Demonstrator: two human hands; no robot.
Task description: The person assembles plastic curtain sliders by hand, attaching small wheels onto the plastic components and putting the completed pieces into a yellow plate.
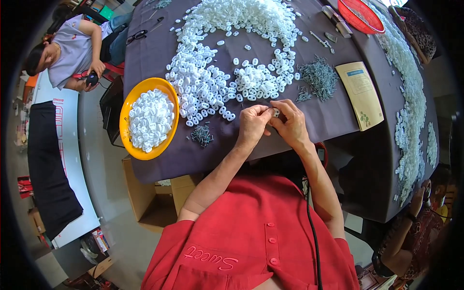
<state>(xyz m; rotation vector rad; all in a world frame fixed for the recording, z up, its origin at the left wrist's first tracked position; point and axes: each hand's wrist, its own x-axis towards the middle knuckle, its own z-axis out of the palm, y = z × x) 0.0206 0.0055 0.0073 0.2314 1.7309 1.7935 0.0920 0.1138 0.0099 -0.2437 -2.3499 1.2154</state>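
Close to the table's near edge, my left hand (253,126) and my right hand (292,124) meet fingertip to fingertip. A small white oval plastic piece (276,112) with dark holes shows between them, pinched by the fingers. Whether a screw is in it is hidden. Just beyond my hands lies a small heap of similar white two-holed pieces (258,79). A pile of grey screws (319,77) is to the right of that heap, and a smaller screw pile (201,136) sits left of my left hand.
An orange oval basin (126,99) full of white pieces stands at the left. A large mound of white pieces (241,14) spreads across the far side. On the right are a tan booklet (361,96) and a red basket (353,17). Other people sit around.
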